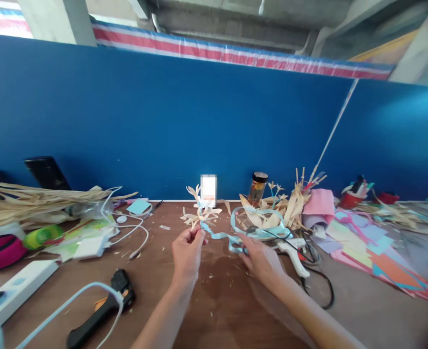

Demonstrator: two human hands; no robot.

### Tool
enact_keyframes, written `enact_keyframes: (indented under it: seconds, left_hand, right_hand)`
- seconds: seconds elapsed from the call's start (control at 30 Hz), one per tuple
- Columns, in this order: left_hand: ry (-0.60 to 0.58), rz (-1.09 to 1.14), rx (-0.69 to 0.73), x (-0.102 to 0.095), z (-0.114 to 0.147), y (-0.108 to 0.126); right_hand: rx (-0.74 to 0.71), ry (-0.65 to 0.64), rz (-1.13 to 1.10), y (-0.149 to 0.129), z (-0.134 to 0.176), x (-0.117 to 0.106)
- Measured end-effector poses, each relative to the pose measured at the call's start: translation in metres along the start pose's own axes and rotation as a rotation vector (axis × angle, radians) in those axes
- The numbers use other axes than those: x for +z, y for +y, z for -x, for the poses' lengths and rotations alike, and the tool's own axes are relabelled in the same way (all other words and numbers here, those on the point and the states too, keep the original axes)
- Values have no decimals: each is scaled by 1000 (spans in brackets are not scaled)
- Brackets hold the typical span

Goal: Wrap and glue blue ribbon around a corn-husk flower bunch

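Note:
Between the thumb and fingers of my left hand (187,253) is the base of a small flower spray made of pale dried husk (209,212). Light-blue ribbon (219,236) runs from its stem across to the right. My right hand (263,259) is closed on that ribbon, with its fingertips partly hidden from view. Past the right fingers, more ribbon loops over the table. A white glue gun (294,257) with a dark cord lies just right of this hand.
A black-handled tool (107,310) and a white power strip (27,286) lie at left, with white cables nearby. Husk strips (47,203) are piled at far left. A black-lidded jar (258,188) stands behind; coloured paper (391,261) spreads right. A blue partition (185,121) closes the back.

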State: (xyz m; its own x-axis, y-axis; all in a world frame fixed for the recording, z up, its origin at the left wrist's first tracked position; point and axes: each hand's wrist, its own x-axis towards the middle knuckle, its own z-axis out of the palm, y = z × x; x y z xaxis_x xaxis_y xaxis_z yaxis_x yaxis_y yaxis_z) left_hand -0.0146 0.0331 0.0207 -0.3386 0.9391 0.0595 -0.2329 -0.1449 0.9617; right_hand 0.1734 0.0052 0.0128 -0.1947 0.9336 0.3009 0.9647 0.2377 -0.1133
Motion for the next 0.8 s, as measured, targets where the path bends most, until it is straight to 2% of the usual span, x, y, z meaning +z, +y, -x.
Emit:
enact_keyframes:
  seconds: [0.07, 0.2, 0.27, 0.37, 0.5, 0.67, 0.8]
  left_hand:
    - [9, -12, -24, -1, -1, -3]
    - [7, 1, -44, -1, -3, -5]
    - [1, 9, -52, 0, -2, -6]
    - [-3, -5, -67, 0, -1, -11]
    - [-11, -12, -71, -1, -1, -17]
    - [-3, -15, -76, -3, -2, -16]
    - [-3, -8, -80, -3, -3, -16]
  right_hand:
    - [109, 37, 85, 18, 16, -6]
    - [431, 63, 339, 64, 57, -14]
    - [496, 47, 396, 81, 72, -10]
    - [483, 31, 396, 94, 83, 2]
    - [463, 183, 344, 99, 91, 8]
    - [460, 408, 181, 106, 112, -17]
    - [551, 556, 164, 115, 130, -42]
